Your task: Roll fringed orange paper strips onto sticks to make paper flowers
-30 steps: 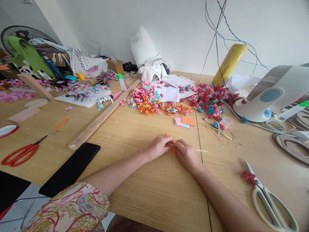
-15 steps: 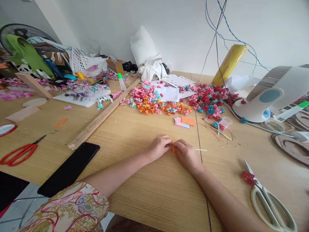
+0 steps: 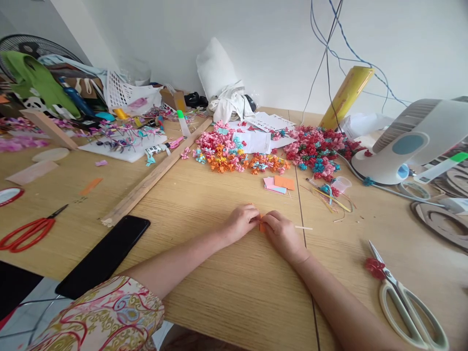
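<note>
At the middle of the table my left hand (image 3: 241, 223) and my right hand (image 3: 284, 234) meet with fingertips pinched close together. Between them shows a small orange paper piece (image 3: 262, 226), mostly covered by the fingers. A thin white stick (image 3: 304, 227) pokes out to the right from behind my right hand; its other end is hidden. Just beyond the hands lie small orange paper sheets (image 3: 284, 182) and pink paper sheets (image 3: 269, 185). Farther back is a heap of orange paper flowers (image 3: 224, 165) mixed with pink and blue ones.
White-handled scissors (image 3: 405, 302) lie at the right, red-handled scissors (image 3: 32, 231) at the left. A black phone (image 3: 104, 256) lies by my left forearm. One wooden strip (image 3: 157, 175) crosses the table diagonally. A white fan-like device (image 3: 398, 146) stands at the right.
The view has shifted very slightly. Both hands stay at the same spot on the orange paper piece, with hardly any visible movement.
</note>
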